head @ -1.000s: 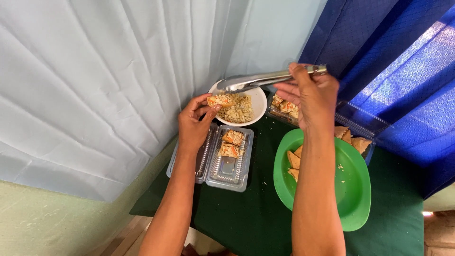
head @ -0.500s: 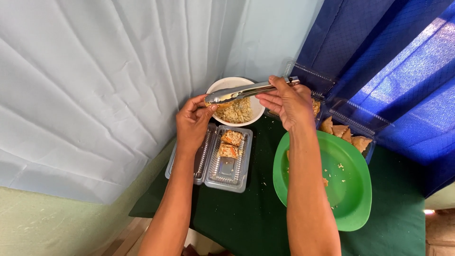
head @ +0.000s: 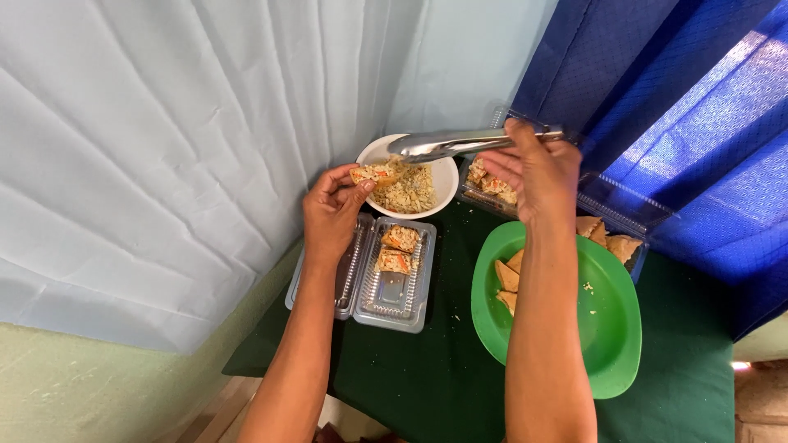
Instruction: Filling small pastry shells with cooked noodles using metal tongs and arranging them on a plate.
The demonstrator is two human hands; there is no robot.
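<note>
A filled snack (head: 373,173) was pinched by the left hand (head: 332,215) at the rim of a white bowl (head: 443,175). Steel tongs (head: 460,143) were clamped in the right hand (head: 533,168) over the bowl. An open clear tray (head: 394,291) with two filled pieces was noted on the green-clothed bench (head: 427,377), left of a green plate (head: 611,328). Clear containers (head: 624,209) were noted behind the plate.

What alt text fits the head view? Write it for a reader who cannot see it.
A person's left hand holds a filled pastry piece beside a white bowl of shredded filling, while the right hand holds metal tongs above it. On the green tablecloth sit a clear clamshell box with two filled pieces and a green plate of pastry triangles.
</note>
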